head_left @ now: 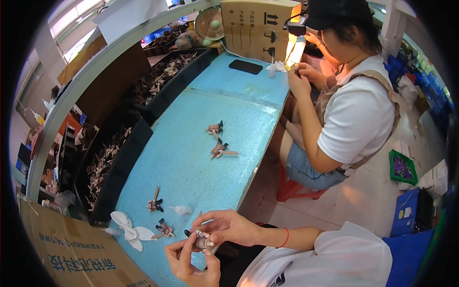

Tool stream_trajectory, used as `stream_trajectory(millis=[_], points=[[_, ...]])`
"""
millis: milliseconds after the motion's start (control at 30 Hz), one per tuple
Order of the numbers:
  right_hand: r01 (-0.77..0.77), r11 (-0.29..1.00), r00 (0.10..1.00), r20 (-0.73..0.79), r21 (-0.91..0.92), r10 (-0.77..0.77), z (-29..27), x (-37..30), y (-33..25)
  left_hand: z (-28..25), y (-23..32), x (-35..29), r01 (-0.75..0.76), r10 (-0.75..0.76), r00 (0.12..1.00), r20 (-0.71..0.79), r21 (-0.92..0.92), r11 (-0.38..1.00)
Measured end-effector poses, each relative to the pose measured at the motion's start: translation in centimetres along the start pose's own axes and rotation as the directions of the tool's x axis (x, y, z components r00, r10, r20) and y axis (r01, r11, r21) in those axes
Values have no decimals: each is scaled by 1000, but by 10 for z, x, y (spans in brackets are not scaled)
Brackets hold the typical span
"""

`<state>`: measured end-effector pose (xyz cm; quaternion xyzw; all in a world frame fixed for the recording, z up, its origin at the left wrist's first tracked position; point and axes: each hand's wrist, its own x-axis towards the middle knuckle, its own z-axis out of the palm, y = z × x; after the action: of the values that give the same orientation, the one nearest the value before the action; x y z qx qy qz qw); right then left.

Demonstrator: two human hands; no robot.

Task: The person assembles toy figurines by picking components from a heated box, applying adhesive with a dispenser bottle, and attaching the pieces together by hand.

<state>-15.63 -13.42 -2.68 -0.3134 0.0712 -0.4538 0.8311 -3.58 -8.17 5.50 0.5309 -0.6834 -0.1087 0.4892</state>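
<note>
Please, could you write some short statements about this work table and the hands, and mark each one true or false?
1. The left hand and the right hand hold one small figure. True.
2. A bracelet is on the left wrist. False: the red bracelet is on the right wrist.
3. A dark phone lies on the blue table. True.
4. The co-worker wears a white cap. False: the co-worker wears a black cap.

At bottom centre, the bare left hand (193,264) pinches, fingers (187,251) bent; the bare right hand (233,228) curls just above, its forearm (301,237) angled rightward.
</note>
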Motion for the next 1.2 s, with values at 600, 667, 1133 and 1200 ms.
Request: stream_trajectory(millis=[600, 667, 1133, 1200], points=[[-41, 990, 996, -83, -136, 30, 12, -2, -2, 4, -18, -13, 154, -156, 988, -21, -51, 987], [-35, 990, 995, -101, -138, 21, 16, -5, -4, 5, -18, -14, 136, -143, 988, -65, -96, 986], [-62, 997, 998, -28, -55, 60, 20, -1, 10, -8, -11, -20, 130, -129, 988, -83, 4, 992], [-105, 994, 994, -5, -35, 105, 19, -1, 11, -7, -8, -21, 120, -114, 991, -72, 94, 988]])
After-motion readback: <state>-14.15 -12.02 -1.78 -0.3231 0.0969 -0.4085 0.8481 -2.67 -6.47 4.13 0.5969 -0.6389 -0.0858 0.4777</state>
